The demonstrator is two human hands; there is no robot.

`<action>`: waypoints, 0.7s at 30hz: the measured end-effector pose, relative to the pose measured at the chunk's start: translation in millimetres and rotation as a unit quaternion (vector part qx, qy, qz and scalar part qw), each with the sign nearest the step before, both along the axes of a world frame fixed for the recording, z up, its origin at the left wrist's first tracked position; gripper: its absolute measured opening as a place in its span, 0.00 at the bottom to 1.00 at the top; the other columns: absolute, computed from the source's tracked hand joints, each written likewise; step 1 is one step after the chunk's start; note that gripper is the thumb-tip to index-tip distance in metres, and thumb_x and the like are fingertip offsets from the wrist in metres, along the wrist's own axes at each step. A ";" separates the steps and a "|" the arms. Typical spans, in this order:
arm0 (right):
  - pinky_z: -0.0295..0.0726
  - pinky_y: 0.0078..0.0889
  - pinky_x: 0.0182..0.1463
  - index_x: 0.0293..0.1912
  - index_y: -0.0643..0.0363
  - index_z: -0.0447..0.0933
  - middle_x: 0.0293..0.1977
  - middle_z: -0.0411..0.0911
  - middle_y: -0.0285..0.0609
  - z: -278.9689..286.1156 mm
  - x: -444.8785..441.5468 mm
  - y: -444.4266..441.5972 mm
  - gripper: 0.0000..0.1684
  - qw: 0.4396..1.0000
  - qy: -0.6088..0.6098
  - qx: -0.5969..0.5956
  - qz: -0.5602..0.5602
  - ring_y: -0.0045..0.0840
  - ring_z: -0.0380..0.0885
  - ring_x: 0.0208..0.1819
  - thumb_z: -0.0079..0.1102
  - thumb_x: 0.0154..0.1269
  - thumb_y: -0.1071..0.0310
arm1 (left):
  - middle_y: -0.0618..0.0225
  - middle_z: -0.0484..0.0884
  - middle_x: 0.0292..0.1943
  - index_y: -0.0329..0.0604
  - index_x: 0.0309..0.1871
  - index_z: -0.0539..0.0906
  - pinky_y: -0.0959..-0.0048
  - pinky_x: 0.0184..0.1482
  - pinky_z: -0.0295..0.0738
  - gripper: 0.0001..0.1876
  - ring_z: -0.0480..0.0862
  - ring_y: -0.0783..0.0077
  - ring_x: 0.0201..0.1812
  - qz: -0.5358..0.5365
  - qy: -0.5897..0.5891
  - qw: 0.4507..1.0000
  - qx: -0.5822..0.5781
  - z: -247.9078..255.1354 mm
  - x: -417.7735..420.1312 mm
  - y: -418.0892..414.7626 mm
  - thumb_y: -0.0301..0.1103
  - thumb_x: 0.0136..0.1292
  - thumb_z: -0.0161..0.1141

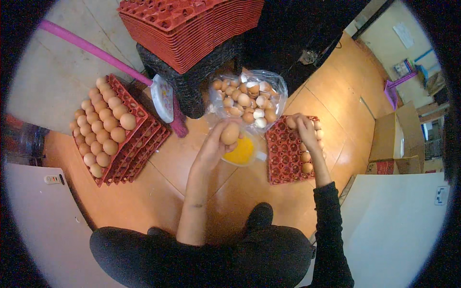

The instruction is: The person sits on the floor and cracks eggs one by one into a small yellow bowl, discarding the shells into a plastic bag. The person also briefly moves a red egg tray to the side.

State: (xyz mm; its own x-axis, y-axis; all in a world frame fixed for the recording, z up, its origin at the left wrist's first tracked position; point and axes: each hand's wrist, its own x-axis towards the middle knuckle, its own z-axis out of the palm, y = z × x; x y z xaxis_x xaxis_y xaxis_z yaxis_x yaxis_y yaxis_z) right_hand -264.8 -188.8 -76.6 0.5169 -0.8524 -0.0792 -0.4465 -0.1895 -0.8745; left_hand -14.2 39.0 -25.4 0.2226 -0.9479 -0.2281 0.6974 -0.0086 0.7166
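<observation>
My left hand (215,144) holds a brown egg (229,134) above a clear plastic jug (262,156). Yellow liquid egg (240,153) lies in the jug, partly hidden by that hand. To the right, my right hand (307,130) reaches over a red plastic egg tray (279,158). Its fingertips close on another brown egg (291,122) at the tray's far edge. More eggs (307,167) sit along the tray's right side, some hidden by my wrist; many cups on the left are bare. Just beyond the jug, a clear plastic bag (282,84) is full of cracked eggshells (243,100).
At left, stacked red trays (135,151) carry many eggs (96,126). A pink-handled broom (164,99) leans beside them. Beyond the bag, a tall stack of red trays (191,39) rests on a black-wrapped support (191,86). Cardboard boxes (387,140) and a purple dustpan (390,91) are at right.
</observation>
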 end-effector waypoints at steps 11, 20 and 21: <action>0.77 0.35 0.56 0.55 0.65 0.74 0.50 0.78 0.50 96.3 81.6 161.5 0.26 0.917 -0.100 -0.363 0.134 0.39 0.79 0.52 0.68 0.60 0.66 | 0.68 0.81 0.47 0.44 0.57 0.75 0.78 0.32 0.73 0.18 0.80 0.77 0.42 0.008 0.031 0.998 0.045 -16.0 -21.0 4.5 0.44 0.77 0.42; 0.77 0.36 0.55 0.58 0.58 0.71 0.46 0.78 0.48 78.2 92.6 160.0 0.24 0.963 -0.246 0.096 0.059 0.34 0.79 0.51 0.62 0.62 0.71 | 0.74 0.76 0.38 0.45 0.56 0.76 0.81 0.27 0.64 0.16 0.71 0.82 0.31 -0.016 0.016 0.999 0.032 -4.7 -10.7 14.1 0.39 0.72 0.47; 0.77 0.36 0.54 0.58 0.58 0.70 0.47 0.78 0.48 74.0 91.1 156.9 0.25 0.953 -0.249 0.157 0.069 0.32 0.79 0.51 0.63 0.61 0.71 | 0.75 0.75 0.33 0.45 0.55 0.77 0.82 0.23 0.58 0.14 0.68 0.84 0.26 -0.009 0.014 0.999 0.031 -1.1 -12.3 15.6 0.39 0.72 0.48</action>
State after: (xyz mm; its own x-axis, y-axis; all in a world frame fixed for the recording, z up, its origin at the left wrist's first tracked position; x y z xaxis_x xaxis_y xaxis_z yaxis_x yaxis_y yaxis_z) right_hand -173.7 -31.8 -2.6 0.6617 -0.7489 -0.0350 0.0486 0.0894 -0.9948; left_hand -26.5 54.5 -26.5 0.1987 -0.9352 -0.2932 0.7166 -0.0655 0.6944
